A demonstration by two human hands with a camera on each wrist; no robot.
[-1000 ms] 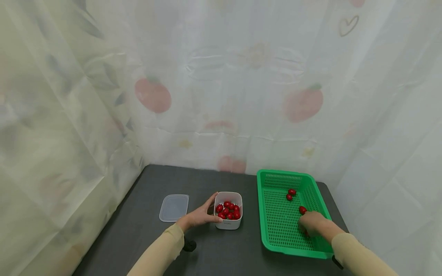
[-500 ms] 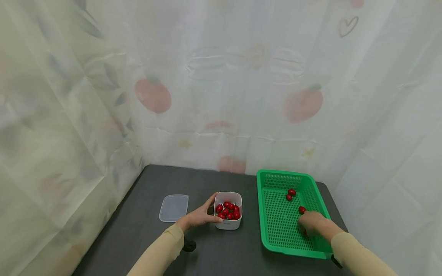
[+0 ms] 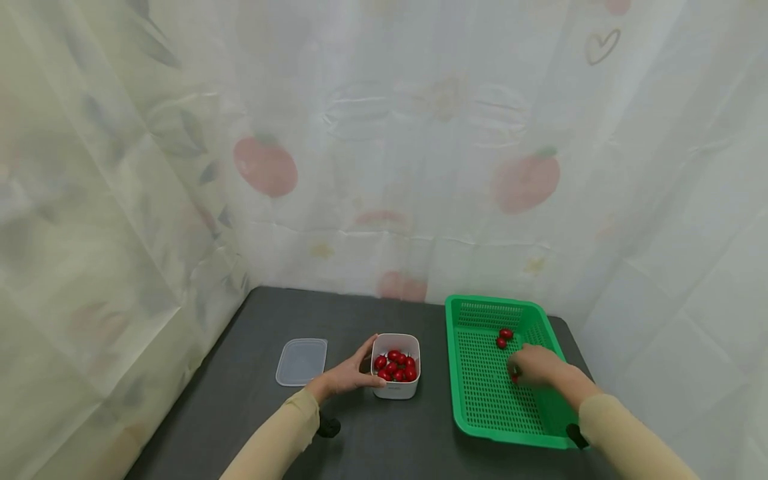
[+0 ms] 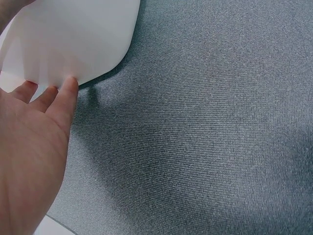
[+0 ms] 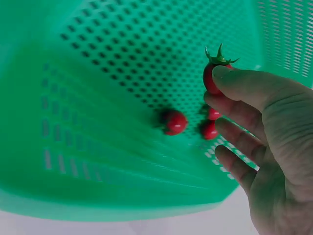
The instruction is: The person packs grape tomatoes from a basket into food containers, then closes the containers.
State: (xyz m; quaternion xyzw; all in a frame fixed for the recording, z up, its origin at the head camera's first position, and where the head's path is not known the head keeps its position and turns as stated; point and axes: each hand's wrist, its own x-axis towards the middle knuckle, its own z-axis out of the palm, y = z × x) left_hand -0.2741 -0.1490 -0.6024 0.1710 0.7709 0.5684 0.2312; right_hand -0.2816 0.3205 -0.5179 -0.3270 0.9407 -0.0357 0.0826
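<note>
My left hand (image 3: 349, 375) holds a small white food container (image 3: 395, 391) at its left side, thumb at the near corner and fingers toward the far side. In the left wrist view, fingertips (image 4: 71, 83) touch its smooth wall. Several cherry tomatoes (image 3: 393, 368) lie inside it. Over the green basket (image 3: 454, 373), my right hand (image 3: 536, 365) pinches a cherry tomato (image 5: 210, 81) with a green stem between thumb and forefinger, the other fingers loosely spread. Below it in the right wrist view, a single tomato (image 5: 174, 122) and a pair of tomatoes (image 5: 210, 130) lie on the basket floor.
A translucent lid (image 3: 303, 362) lies flat on the dark table (image 3: 282, 310), left of the container. The basket's raised rim stands at the table's right side. A printed curtain (image 3: 384, 167) hangs behind the table and along both sides.
My right hand has come up and to the left within the basket with a tomato in its fingers. The left hand and the container have stayed put.
</note>
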